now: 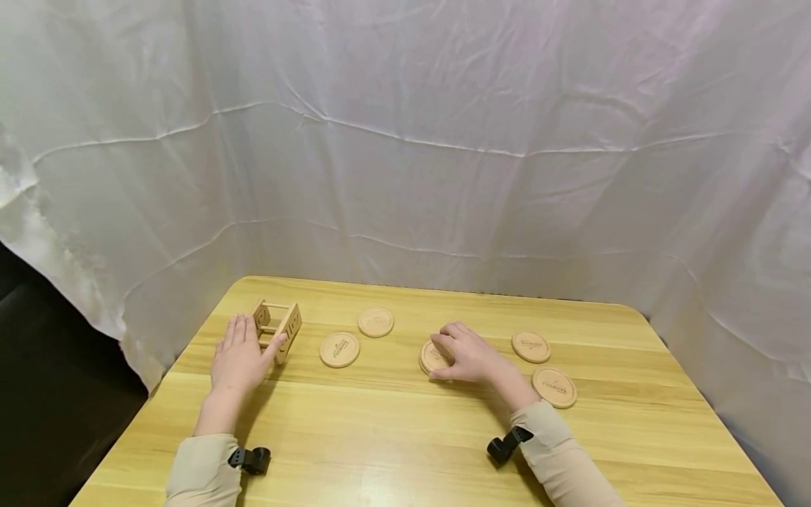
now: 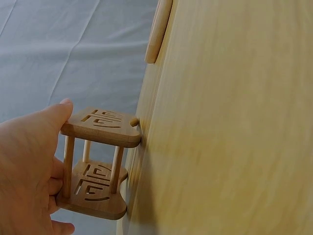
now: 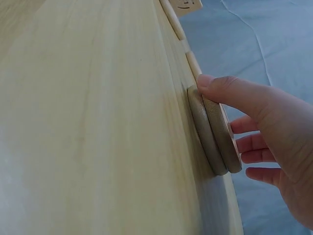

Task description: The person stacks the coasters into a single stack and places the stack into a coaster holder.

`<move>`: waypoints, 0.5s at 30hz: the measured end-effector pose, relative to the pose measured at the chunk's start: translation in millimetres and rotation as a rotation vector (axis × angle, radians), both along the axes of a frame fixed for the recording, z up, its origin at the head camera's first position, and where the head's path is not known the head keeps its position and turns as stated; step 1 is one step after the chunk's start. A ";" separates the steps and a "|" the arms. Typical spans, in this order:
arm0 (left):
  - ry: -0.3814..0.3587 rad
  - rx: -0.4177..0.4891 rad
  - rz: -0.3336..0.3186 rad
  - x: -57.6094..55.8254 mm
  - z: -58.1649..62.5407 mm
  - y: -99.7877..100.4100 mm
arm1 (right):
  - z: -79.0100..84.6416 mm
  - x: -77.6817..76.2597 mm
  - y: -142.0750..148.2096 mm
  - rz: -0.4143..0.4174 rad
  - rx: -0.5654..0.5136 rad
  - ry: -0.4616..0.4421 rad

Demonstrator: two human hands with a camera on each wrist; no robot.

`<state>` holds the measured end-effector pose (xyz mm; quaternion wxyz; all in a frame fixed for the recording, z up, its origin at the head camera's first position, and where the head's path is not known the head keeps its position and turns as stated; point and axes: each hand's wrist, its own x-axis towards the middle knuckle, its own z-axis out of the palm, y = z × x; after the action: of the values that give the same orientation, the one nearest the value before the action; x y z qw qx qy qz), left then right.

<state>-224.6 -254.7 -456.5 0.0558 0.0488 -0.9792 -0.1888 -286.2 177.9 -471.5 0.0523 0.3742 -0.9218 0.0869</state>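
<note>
A small wooden coaster holder (image 1: pixel 290 329) with cut-out side panels and thin rods stands at the table's left. My left hand (image 1: pixel 237 362) grips it, thumb on one panel and fingers at the other; the left wrist view shows this holder (image 2: pixel 100 132) up close. Right of the table's middle, two round wooden coasters (image 1: pixel 434 358) lie stacked. My right hand (image 1: pixel 472 355) spans the stack. In the right wrist view the thumb touches the edge of the upper coaster (image 3: pixel 222 134), above the lower coaster (image 3: pixel 206 132), and the other fingers curl round its far side, partly hidden.
Two single coasters lie between holder and stack, a nearer coaster (image 1: pixel 339 350) and a farther coaster (image 1: pixel 376 322). Beyond my right hand lies another coaster (image 1: pixel 531 347); one more coaster (image 1: pixel 554 387) is beside my right wrist. A white curtain (image 1: pixel 405 176) hangs behind the wooden table (image 1: pixel 380 436).
</note>
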 end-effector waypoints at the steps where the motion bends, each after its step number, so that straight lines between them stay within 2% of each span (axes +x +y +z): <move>1: 0.002 0.001 -0.001 0.1 0.0 -0.1 | -0.4 -0.5 -0.3 0.002 -0.003 0.000; 15: 0.007 -0.009 -0.004 -0.4 -0.8 0.4 | -2.3 -0.1 -2.5 -0.031 -0.016 -0.051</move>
<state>-225.0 -254.3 -457.4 0.0592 0.0456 -0.9799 -0.1847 -286.3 175.4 -473.8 0.0332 0.3573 -0.9277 0.1028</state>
